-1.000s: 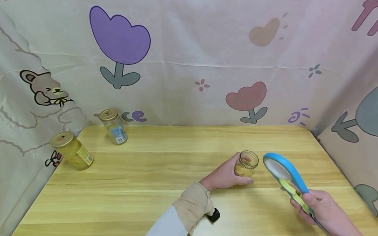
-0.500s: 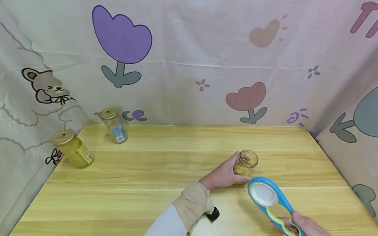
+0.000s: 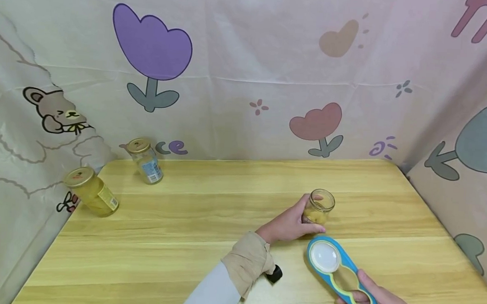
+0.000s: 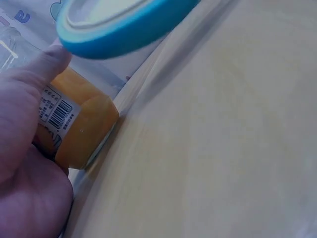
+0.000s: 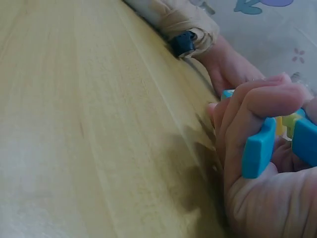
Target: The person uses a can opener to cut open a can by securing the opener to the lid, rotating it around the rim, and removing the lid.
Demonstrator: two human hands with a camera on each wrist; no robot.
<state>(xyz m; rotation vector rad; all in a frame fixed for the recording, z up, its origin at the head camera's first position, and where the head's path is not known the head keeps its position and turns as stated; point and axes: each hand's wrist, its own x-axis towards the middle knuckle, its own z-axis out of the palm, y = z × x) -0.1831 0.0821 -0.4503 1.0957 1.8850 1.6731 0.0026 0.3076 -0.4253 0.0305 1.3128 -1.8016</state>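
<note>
My left hand (image 3: 286, 224) grips an open glass jar (image 3: 318, 214) standing on the table. Orange-yellow pieces fill its lower part, and a barcode label shows in the left wrist view. My right hand (image 3: 386, 301) holds a blue jar opener (image 3: 346, 259) with wavy yellow-green inner edges, just in front of the jar. A round white disc (image 3: 325, 256), like the inside of a lid, sits in the opener's closed end. In the right wrist view, fingers (image 5: 247, 111) curl round the handles, whose blue ends (image 5: 258, 151) stick out apart.
Two more jars with gold lids stand at the table's left: a yellow-filled one (image 3: 94, 194) near the edge and a clear one with a blue label (image 3: 145, 163) behind it. A patterned cloth (image 3: 232, 55) hangs behind and beside the wooden table (image 3: 181, 240).
My right hand has brought the jar opener left and down toward me, turning its white disc face up to the head view. The left hand keeps its grip on the jar.
</note>
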